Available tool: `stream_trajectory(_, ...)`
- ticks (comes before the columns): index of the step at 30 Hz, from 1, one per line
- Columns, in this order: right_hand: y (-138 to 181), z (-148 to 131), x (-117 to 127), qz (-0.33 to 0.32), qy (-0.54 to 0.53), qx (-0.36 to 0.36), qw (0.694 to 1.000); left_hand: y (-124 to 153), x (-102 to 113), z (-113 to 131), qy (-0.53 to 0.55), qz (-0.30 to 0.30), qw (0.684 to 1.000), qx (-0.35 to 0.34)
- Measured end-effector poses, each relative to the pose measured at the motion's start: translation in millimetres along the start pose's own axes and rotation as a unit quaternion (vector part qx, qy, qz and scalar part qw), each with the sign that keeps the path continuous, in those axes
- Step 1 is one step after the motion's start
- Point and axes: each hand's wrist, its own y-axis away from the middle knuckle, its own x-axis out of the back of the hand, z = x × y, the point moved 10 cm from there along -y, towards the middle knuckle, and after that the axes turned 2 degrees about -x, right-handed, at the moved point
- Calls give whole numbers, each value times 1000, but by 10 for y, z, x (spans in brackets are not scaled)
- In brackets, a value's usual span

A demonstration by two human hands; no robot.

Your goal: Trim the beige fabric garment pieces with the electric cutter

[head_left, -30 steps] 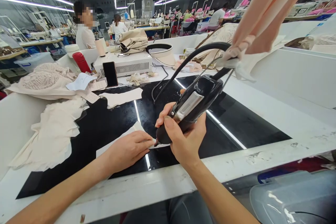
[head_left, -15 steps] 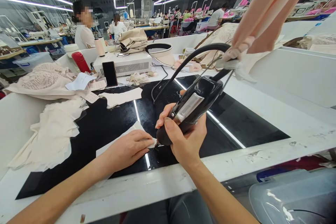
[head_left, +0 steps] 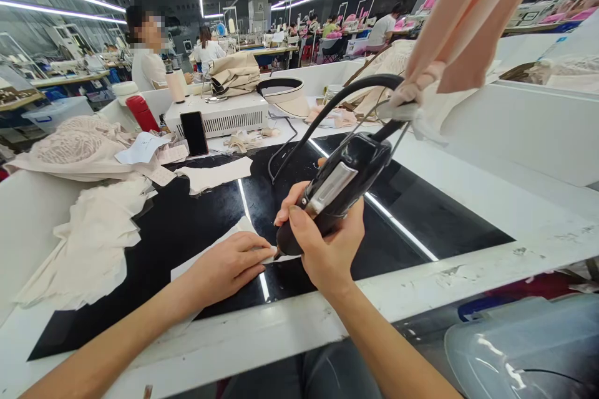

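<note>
Pale cloth (head_left: 242,224) sits under my left fingers (head_left: 253,258), pinch unclear; right fingers (head_left: 305,227) clasp the black tool (head_left: 349,165), seemingly working the edge beside the left fingertips; next needs steadiness.

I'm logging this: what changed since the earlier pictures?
By the black tool, right of its tip, a pale sliver absent half a second ago shows again. Nothing was grabbed or released: the right hand still grips the tool, the left hand presses the pale cloth.
</note>
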Motion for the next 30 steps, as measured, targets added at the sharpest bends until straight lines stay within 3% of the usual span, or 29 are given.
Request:
stream_trajectory(20, 11, -27, 42, -5, -4, 8, 1000, 14, -26, -10, -21, -6, 1000, -3)
stream_trajectory(26, 23, -9, 65, 4, -1, 5, 1000, -36, 39, 27, -61, 12, 998, -6)
stream_trajectory(30, 22, -13, 60, 6, -4, 4, 1000, -112, 16, 47, -100, -6, 995, 4)
